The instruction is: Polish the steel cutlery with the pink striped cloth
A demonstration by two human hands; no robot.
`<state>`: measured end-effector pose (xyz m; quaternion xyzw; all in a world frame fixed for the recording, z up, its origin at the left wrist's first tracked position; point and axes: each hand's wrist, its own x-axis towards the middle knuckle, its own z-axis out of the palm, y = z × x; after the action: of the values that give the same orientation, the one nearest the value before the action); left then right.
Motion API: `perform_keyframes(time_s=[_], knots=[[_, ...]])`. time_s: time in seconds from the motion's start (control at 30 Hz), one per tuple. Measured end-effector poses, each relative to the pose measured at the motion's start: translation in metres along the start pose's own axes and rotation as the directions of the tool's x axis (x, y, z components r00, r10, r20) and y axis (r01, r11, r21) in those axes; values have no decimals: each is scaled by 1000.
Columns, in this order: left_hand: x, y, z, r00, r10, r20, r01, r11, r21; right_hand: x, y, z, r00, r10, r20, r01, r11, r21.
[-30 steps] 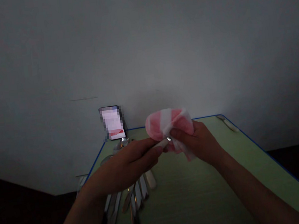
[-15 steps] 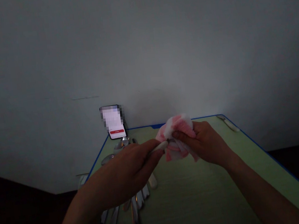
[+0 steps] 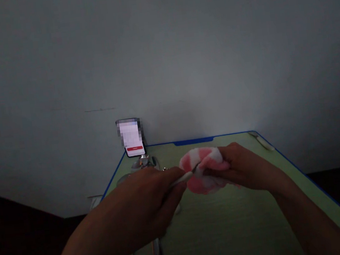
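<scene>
My left hand (image 3: 153, 199) is closed around the pale handle of a white-handled piece of cutlery (image 3: 184, 178). Its thin metal neck runs into a pink-and-white cloth (image 3: 203, 154), which hides the head, so I cannot tell whether it is a spoon or a fork. The cloth is pinched in my right hand (image 3: 238, 164), folded around the cutlery's far end. Both hands are above the table. Beneath and behind my left forearm lie several spoons (image 3: 144, 160) and other metal cutlery, partly covered by the arm.
A phone (image 3: 133, 137) with a lit screen leans against the grey wall (image 3: 161, 54) at the table's back left. Another white-handled utensil (image 3: 263, 142) lies near the back right corner. The pale green table (image 3: 230, 227) has a blue edge.
My right hand has turned and shifted slightly down and right, with the cloth now folded flatter around the cutlery. My left hand keeps its hold, slightly lower.
</scene>
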<state>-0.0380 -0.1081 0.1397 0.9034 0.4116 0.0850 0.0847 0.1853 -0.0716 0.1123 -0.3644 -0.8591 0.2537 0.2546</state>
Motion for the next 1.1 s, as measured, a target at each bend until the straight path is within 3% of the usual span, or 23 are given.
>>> perform_keyframes(time_s=[0.33, 0.5, 0.7, 0.87, 1.1], knots=[[7, 1, 3, 1000, -9, 29, 9, 1000, -21, 1, -10, 1, 995, 94, 28, -97, 991, 97], [7, 2, 1, 997, 28, 65, -24, 998, -61, 3, -9, 0, 993, 22, 113, -34, 994, 105], [7, 3, 0, 998, 28, 62, -24, 998, -56, 5, -4, 2, 995, -55, 80, 50, 997, 63], [6, 4, 0, 998, 47, 51, -45, 998, -54, 4, -2, 1, 983, -138, 119, 128, 988, 82], [5, 3, 0, 996, 63, 70, -58, 996, -65, 3, -4, -1, 977, -133, 165, 119, 989, 89]])
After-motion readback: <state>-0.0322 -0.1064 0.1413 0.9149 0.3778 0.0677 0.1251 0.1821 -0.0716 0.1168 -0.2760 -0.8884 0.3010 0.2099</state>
